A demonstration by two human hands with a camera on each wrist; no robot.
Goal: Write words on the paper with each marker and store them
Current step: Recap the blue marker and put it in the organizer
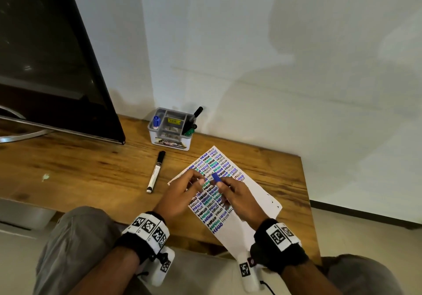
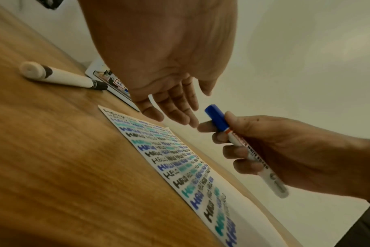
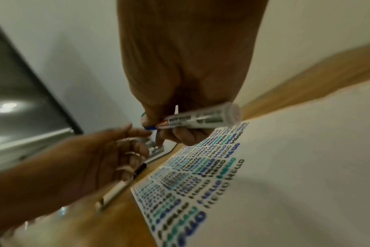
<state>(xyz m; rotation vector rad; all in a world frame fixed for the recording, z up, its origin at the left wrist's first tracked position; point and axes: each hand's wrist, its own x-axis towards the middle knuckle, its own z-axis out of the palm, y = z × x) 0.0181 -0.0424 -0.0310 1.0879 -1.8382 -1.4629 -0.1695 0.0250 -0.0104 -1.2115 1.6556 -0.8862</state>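
Now right hand [image 1: 237, 197] gripping blue marker [image 2: 239, 142], cap on, above paper [image 1: 251, 203]; left hand [image 1: 182, 194] reaching in, fingers relaxed, holding nothing. Likely uncapping next: needs steady pull. Black marker [image 1: 156, 172] lying on worktop [image 1: 80, 169] near organizer [image 1: 170, 129].

The head view looks forward and down from above the table [image 1: 91, 169], taking in both hands, the paper [image 1: 258, 194] and the wall behind. The left wrist view sits low over the table, close under the left hand [image 2: 169, 66], facing along its fingers toward the right hand [image 2: 285, 150]. The right wrist view looks along the right hand [image 3: 190, 66], close, toward the left hand [image 3: 74, 167]. All three share the paper and the black marker [image 1: 156, 172] lying beside it.
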